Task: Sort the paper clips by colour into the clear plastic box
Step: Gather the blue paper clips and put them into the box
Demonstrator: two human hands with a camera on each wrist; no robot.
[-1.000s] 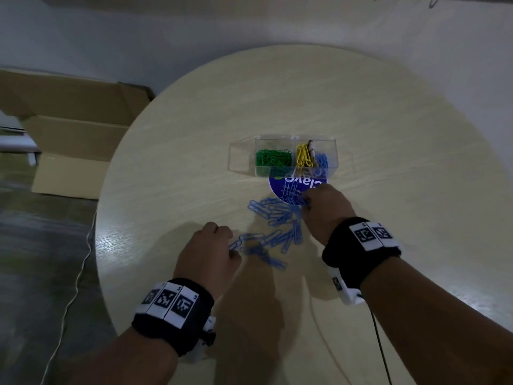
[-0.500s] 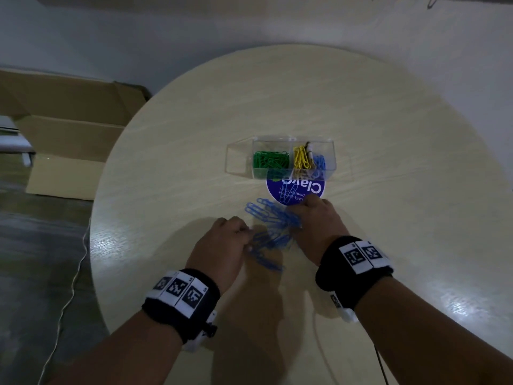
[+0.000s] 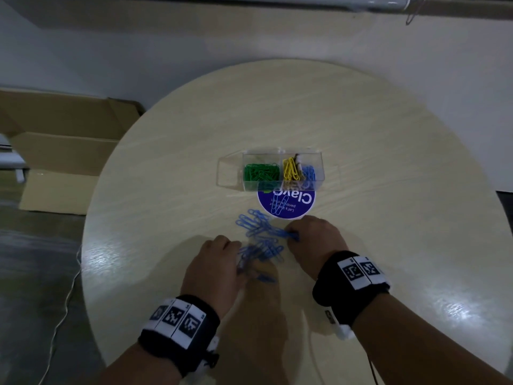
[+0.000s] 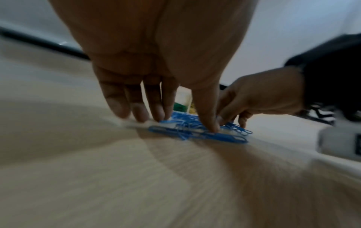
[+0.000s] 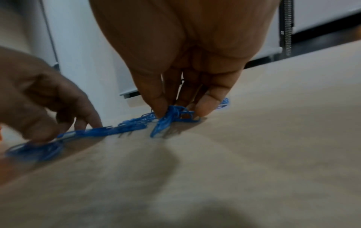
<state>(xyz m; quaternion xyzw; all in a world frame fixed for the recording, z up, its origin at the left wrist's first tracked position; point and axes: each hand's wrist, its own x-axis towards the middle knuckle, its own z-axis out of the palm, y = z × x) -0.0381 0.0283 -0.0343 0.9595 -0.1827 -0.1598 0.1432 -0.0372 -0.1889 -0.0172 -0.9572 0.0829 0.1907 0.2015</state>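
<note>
Both hands work a tangled heap of blue paper clips [image 3: 261, 240] on the pale tabletop [image 3: 388, 190]. The left hand [image 3: 215, 262] presses nearly straight fingers [image 4: 119, 101] on its near edge; the right hand [image 3: 313, 237] pinches a bunch with curled fingers [image 5: 156, 98]. Beyond their fingers lies a round blue sticker [image 3: 288, 202], then the clear plastic box [image 3: 280, 170] holding green, yellow and blue clips, separately.

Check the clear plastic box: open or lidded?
Open. The clear plastic box shows no lid on top; green paper clips and yellow paper clips lie exposed.
</note>
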